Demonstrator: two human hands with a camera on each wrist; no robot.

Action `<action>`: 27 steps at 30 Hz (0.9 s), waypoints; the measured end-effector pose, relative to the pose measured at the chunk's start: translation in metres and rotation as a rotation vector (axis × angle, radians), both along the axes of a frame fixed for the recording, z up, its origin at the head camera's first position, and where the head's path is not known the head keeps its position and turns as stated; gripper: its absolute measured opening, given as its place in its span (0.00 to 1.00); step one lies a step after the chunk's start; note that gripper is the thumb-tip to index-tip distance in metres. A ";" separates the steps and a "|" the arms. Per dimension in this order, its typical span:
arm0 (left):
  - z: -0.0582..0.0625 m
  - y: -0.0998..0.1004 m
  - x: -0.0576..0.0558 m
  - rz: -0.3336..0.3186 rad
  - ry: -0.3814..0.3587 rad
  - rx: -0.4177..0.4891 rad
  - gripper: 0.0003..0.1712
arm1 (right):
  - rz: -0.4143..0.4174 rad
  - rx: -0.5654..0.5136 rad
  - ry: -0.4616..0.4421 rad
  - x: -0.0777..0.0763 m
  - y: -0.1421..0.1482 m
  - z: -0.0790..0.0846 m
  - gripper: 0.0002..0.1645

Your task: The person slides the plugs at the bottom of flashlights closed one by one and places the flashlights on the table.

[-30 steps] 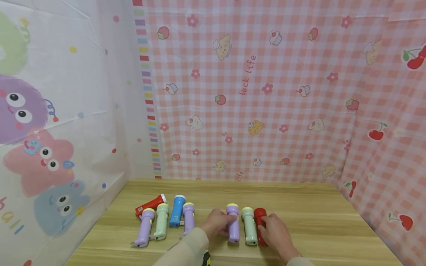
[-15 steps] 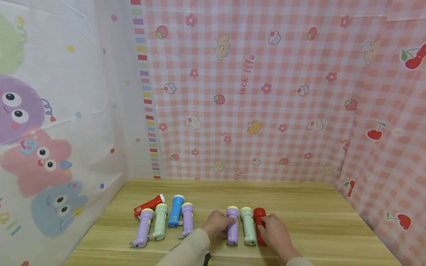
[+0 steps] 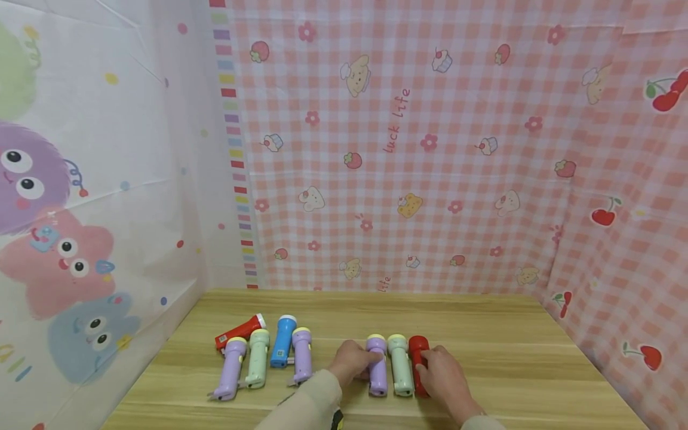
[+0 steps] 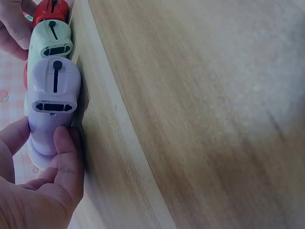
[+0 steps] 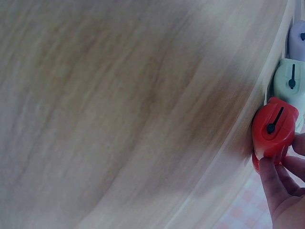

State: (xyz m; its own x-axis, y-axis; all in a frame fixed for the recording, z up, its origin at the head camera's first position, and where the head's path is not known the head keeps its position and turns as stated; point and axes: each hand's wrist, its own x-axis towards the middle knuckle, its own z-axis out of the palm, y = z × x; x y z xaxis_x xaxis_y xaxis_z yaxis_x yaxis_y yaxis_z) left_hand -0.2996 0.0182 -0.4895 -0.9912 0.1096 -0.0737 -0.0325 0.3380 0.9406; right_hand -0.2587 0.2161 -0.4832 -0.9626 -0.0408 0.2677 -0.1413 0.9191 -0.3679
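My left hand grips a purple flashlight with a yellow rim. In the left wrist view, the thumb lies on one side of its barrel and the fingers on the other. Just right of it lies a pale green flashlight, untouched by the left hand. A red flashlight comes last in this row, and my right hand holds it from the right, fingertips on its barrel. The three lie side by side, heads pointing away from me. Black slots show on their ends in both wrist views.
On the left of the wooden table lie another red flashlight, two purple ones, a green one and a blue one. Some have metal prongs folded out. Patterned cloth hangs behind.
The purple flashlight in my left hand has slid slightly toward me and right, closer in line with the green one. My right hand stays on the red flashlight.
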 end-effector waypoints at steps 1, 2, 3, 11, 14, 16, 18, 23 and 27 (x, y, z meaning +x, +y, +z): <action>0.000 0.000 0.000 -0.001 -0.002 0.000 0.12 | -0.001 0.000 -0.003 0.000 0.000 0.000 0.14; 0.001 0.000 0.001 -0.001 -0.004 0.001 0.12 | -0.005 -0.004 -0.008 0.000 0.000 0.000 0.14; 0.001 0.000 0.001 -0.002 -0.005 0.001 0.12 | -0.007 -0.004 -0.012 0.000 0.000 0.000 0.15; -0.001 0.002 -0.001 -0.010 -0.022 0.021 0.11 | -0.005 -0.008 -0.014 -0.001 0.001 -0.001 0.14; -0.001 0.003 -0.001 -0.014 -0.033 0.033 0.11 | -0.003 -0.005 -0.010 -0.001 0.001 -0.002 0.13; -0.001 0.004 -0.001 -0.017 -0.033 0.037 0.12 | -0.006 -0.006 -0.013 -0.001 0.001 -0.002 0.13; -0.001 0.005 -0.001 -0.018 -0.031 0.038 0.12 | -0.008 -0.007 -0.019 -0.001 0.001 -0.002 0.14; -0.002 0.006 -0.002 -0.023 -0.042 0.040 0.11 | -0.011 -0.014 -0.017 -0.001 0.002 -0.002 0.15; -0.003 0.006 -0.003 -0.027 -0.049 0.044 0.11 | -0.014 -0.021 -0.011 -0.001 0.002 -0.002 0.15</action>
